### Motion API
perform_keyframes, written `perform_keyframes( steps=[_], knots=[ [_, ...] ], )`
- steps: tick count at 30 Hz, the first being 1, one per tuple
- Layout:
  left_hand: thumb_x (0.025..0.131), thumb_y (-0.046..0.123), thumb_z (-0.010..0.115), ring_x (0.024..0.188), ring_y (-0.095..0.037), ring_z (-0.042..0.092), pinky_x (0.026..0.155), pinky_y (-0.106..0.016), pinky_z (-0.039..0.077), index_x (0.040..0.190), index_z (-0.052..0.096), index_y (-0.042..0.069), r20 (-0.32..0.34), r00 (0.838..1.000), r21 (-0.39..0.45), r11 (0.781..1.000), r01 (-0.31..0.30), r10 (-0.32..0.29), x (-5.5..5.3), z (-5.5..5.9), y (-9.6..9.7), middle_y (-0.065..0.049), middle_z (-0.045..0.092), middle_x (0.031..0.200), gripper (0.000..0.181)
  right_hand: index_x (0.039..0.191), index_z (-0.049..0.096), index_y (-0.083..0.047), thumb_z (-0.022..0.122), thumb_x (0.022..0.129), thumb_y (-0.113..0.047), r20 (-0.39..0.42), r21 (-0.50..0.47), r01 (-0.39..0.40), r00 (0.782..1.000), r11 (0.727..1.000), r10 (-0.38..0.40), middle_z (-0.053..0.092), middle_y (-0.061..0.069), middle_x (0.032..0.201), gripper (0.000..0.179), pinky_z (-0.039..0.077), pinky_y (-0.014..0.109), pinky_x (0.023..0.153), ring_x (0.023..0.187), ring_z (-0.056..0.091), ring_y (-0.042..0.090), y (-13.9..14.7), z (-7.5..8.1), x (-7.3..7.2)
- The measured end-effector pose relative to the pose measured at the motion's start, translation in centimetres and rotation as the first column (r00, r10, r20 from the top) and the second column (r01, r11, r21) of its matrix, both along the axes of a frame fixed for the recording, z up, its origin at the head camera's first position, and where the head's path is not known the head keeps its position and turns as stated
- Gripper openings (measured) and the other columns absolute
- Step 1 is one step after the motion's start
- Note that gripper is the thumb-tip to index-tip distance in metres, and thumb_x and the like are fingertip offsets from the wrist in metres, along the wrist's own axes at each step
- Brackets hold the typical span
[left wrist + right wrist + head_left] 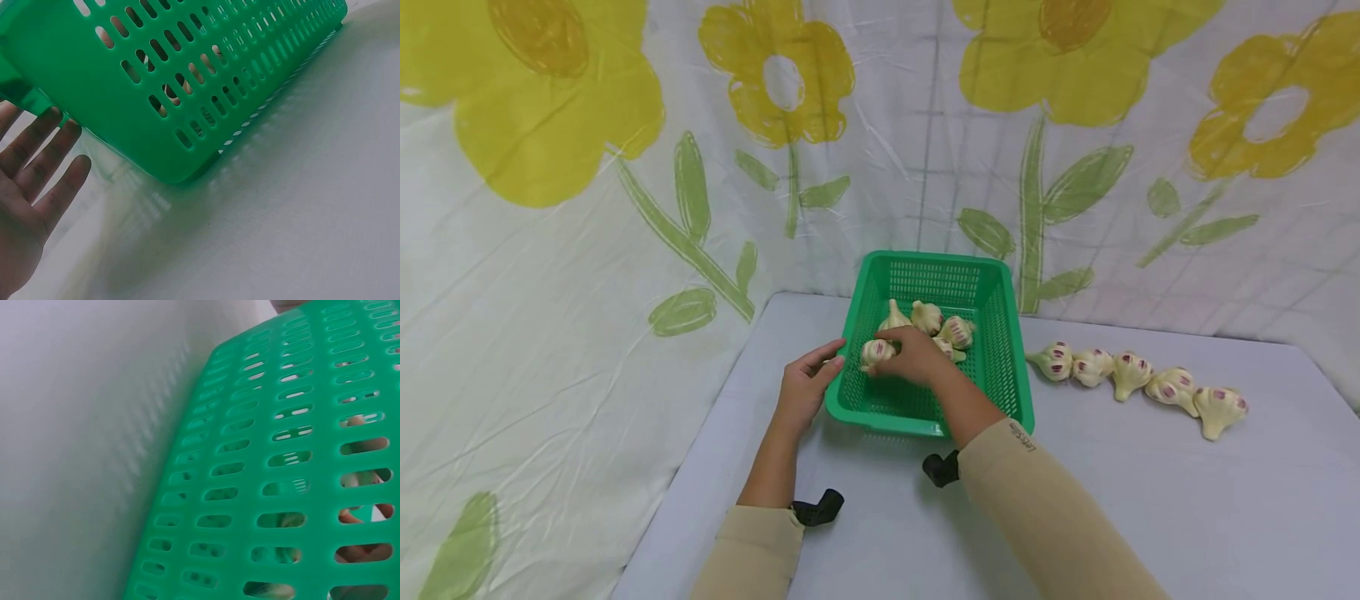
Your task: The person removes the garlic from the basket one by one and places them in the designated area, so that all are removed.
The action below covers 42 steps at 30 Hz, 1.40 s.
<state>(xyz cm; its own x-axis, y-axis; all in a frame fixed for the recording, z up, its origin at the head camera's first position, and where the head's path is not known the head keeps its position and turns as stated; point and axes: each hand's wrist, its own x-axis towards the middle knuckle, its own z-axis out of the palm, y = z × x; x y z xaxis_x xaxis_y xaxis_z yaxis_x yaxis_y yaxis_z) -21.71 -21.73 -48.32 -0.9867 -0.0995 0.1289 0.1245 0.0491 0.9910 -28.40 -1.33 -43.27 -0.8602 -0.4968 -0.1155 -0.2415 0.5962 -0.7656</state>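
Observation:
A green plastic basket (1011, 342) with slotted walls stands on the table. My right hand (916, 357) reaches into it over the near rim, thumb and fingers around a garlic bulb (876, 353) at the basket's left side. Other bulbs lie beside and beyond that hand, among them one garlic bulb (927, 317) near the middle. At the left rim is my left hand (800, 390), its fingers extended along the outside. The left wrist view has the same left hand (28, 181) with fingers spread by the basket wall. Slots in the right wrist view show only pieces of the contents.
Right of the basket, a row of several garlic bulbs (1131, 375) with purple streaks runs across the white table (1120, 500). A white cloth (902, 167) printed with yellow flowers hangs behind and to the left.

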Motion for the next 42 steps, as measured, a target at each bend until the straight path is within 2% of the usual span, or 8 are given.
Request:
perform_keyframes(
  steps=[1,5,12,21,31,35,40,42],
  knots=[
    [0.096,0.026,0.066,0.106,-0.006,0.063,0.084,-0.02,0.053,0.13,0.064,0.007,-0.009,1.0,-0.003,1.0,-0.005,0.005,-0.2,-0.4,0.0,-0.012,0.063,0.132,0.04,0.141,0.054,-0.01,0.081,0.082,-0.03,-0.008,-0.01,0.002,1.0,1.0,-0.002,0.058,0.009,0.139,0.068,0.049,0.045,0.098,0.123,0.057,0.027,0.0,0.0,0.0],
    [0.096,0.026,0.065,0.106,-0.007,0.063,0.083,-0.019,0.053,0.131,0.064,0.007,-0.009,1.0,-0.017,1.0,-0.006,0.006,-0.2,-0.5,-0.1,-0.012,0.063,0.132,0.039,0.141,0.055,-0.009,0.08,0.083,-0.032,-0.052,-0.028,0.006,0.999,1.0,-0.007,0.058,0.009,0.139,0.067,0.049,0.046,0.097,0.123,0.057,0.028,0.0,0.0,-0.1],
    [0.097,0.025,0.064,0.106,-0.005,0.062,0.084,-0.019,0.053,0.132,0.063,0.008,0.023,1.0,-0.01,1.0,0.013,-0.012,-0.2,-0.2,-0.2,-0.012,0.061,0.134,0.039,0.141,0.055,-0.014,0.076,0.084,-0.045,-0.083,0.017,0.041,0.996,0.999,-0.04,0.035,0.01,0.157,0.068,0.04,0.054,0.106,0.142,0.036,0.034,0.0,0.2,0.0],
    [0.097,0.017,0.064,0.102,-0.004,0.063,0.083,-0.019,0.053,0.131,0.063,0.004,0.033,0.999,0.002,1.0,0.0,0.0,-0.4,-0.1,-0.1,-0.015,0.062,0.133,0.037,0.144,0.052,-0.016,0.077,0.083,-0.045,-0.107,-0.028,0.034,0.994,0.999,-0.037,0.049,0.003,0.149,0.072,0.045,0.049,0.103,0.136,0.046,0.028,-0.2,0.7,0.4],
    [0.096,0.026,0.065,0.104,-0.006,0.063,0.084,-0.019,0.052,0.13,0.064,0.008,-0.002,1.0,-0.024,1.0,-0.006,0.006,-0.3,-0.4,-0.2,-0.012,0.063,0.131,0.039,0.144,0.051,-0.014,0.078,0.084,-0.04,-0.118,-0.066,-0.016,0.993,0.998,0.008,0.05,0.003,0.148,0.071,0.048,0.047,0.1,0.128,0.054,0.027,0.1,1.3,1.4],
    [0.096,0.026,0.065,0.105,-0.007,0.062,0.085,-0.019,0.052,0.13,0.064,0.008,-0.003,1.0,-0.032,0.999,-0.011,0.011,-0.3,-0.4,-0.1,-0.011,0.064,0.131,0.038,0.145,0.051,-0.015,0.078,0.084,-0.039,-0.155,-0.099,-0.004,0.988,0.995,-0.011,0.049,0.002,0.149,0.07,0.048,0.047,0.1,0.127,0.056,0.027,0.5,1.9,1.8],
    [0.096,0.024,0.066,0.107,-0.006,0.061,0.087,-0.018,0.051,0.13,0.065,0.008,-0.005,1.0,-0.032,0.999,-0.017,0.017,-0.2,-0.3,-0.1,-0.013,0.064,0.13,0.038,0.144,0.052,-0.018,0.077,0.085,-0.039,-0.216,-0.167,0.031,0.974,0.985,-0.067,0.05,-0.001,0.148,0.068,0.05,0.047,0.097,0.133,0.05,0.024,1.5,2.7,2.6],
    [0.096,0.023,0.066,0.107,-0.006,0.061,0.087,-0.018,0.05,0.13,0.065,0.008,0.003,1.0,-0.031,0.999,-0.019,0.019,-0.2,-0.2,-0.1,-0.014,0.064,0.13,0.037,0.143,0.053,-0.02,0.077,0.084,-0.04,-0.227,-0.207,0.052,0.969,0.977,-0.099,0.049,-0.001,0.149,0.067,0.05,0.047,0.098,0.142,0.04,0.022,2.3,3.0,2.9]
  ],
)
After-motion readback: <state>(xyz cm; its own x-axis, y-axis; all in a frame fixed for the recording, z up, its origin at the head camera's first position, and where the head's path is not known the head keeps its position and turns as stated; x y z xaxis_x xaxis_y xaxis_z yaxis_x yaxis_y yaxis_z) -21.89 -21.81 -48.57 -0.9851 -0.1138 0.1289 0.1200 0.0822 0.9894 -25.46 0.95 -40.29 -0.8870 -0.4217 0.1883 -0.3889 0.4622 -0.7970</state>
